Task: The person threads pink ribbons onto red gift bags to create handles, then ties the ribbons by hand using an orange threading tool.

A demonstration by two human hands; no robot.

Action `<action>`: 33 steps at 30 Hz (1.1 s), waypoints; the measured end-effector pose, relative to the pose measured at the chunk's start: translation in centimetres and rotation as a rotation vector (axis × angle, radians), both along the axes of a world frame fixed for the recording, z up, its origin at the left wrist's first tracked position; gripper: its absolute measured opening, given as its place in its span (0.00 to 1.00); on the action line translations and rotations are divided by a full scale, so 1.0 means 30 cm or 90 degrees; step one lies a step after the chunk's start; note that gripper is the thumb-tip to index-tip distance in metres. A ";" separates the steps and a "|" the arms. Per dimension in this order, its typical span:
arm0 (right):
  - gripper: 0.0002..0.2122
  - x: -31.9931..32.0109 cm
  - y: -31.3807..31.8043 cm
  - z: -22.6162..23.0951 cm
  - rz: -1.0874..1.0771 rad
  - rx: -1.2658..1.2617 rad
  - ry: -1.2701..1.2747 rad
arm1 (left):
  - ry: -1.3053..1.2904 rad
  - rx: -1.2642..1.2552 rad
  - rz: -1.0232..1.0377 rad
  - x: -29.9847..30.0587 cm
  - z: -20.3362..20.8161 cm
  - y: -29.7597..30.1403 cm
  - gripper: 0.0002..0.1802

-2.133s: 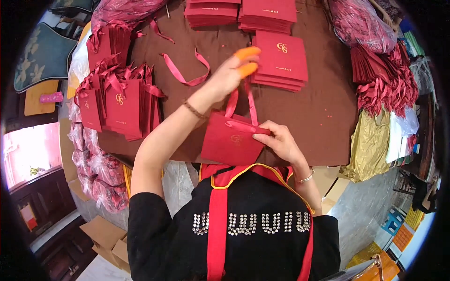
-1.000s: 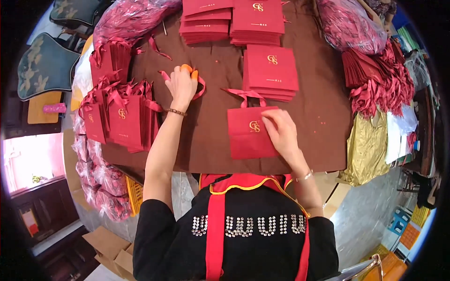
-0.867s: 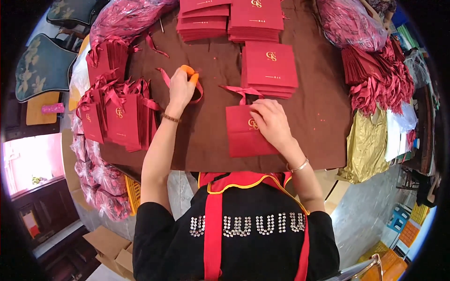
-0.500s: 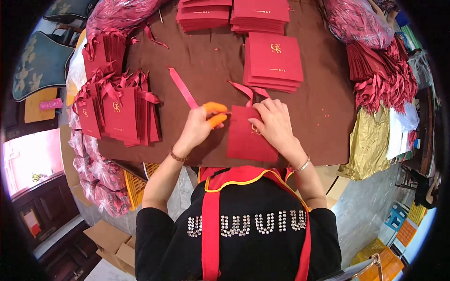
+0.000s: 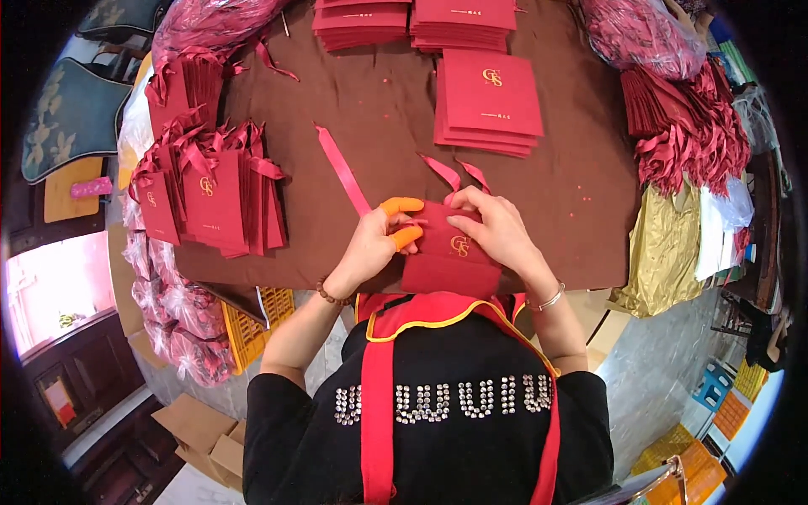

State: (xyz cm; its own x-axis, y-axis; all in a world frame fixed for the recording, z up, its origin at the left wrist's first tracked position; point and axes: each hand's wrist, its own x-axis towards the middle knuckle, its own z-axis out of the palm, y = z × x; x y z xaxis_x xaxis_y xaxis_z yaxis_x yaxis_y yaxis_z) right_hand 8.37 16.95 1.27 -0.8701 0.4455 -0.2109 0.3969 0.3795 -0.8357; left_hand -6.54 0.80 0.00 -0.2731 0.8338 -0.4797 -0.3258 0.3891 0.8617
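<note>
A small flat red pouch (image 5: 454, 273) with a gold mark lies at the near edge of the brown-covered table, in front of my body. At its upper left edge, my left hand (image 5: 374, 244) pinches a pink-red ribbon (image 5: 343, 172), whose long tail runs up and left over the cloth. Orange finger covers (image 5: 402, 205) sit on that hand's thumb and index finger. My right hand (image 5: 498, 236) grips the pouch's upper right side, thumb on its front. Two more ribbon ends (image 5: 446, 174) stick out beyond the pouch's top.
Stacked flat red pouches (image 5: 490, 97) lie ahead, with more stacks behind. Ribboned pouches (image 5: 217, 202) stand bunched at the left; another ribboned bunch (image 5: 686, 126) lies at the right, near a gold plastic bag (image 5: 661, 252). A yellow crate (image 5: 252, 328) stands below the table's left edge.
My left hand has moved right against the pouch, drawing the ribbon tail along. The pouch now looks bent across its lower part, its gold mark more exposed. My right hand's fingers have curled in.
</note>
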 end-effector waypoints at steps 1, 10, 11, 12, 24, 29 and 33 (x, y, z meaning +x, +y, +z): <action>0.09 0.004 -0.001 0.001 -0.001 0.001 0.000 | 0.027 -0.004 -0.011 0.004 0.003 -0.001 0.17; 0.11 0.028 0.004 -0.016 -0.004 0.034 0.044 | 0.139 0.040 -0.034 0.025 0.027 0.004 0.14; 0.11 0.029 0.006 -0.005 -0.005 0.008 0.026 | 0.139 0.040 -0.035 0.025 0.033 0.006 0.14; 0.12 0.030 0.009 0.006 -0.005 -0.018 0.007 | 0.155 0.032 -0.034 0.026 0.039 0.010 0.12; 0.13 0.034 0.009 0.016 -0.021 -0.031 -0.039 | 0.728 0.142 -0.078 0.082 0.037 0.048 0.08; 0.13 0.039 0.002 0.015 -0.032 -0.031 -0.030 | 0.763 0.156 -0.083 0.092 0.040 0.060 0.06; 0.13 0.040 -0.002 0.018 -0.037 -0.013 -0.025 | 0.800 0.176 -0.097 0.094 0.018 0.062 0.06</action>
State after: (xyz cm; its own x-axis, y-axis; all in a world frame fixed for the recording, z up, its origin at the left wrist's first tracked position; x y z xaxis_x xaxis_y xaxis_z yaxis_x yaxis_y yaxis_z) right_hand 9.59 16.88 1.81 -0.8339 0.4901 -0.2536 0.4498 0.3374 -0.8270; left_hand -3.73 2.66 0.54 -0.3022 0.9259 0.2268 0.7921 0.1115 0.6001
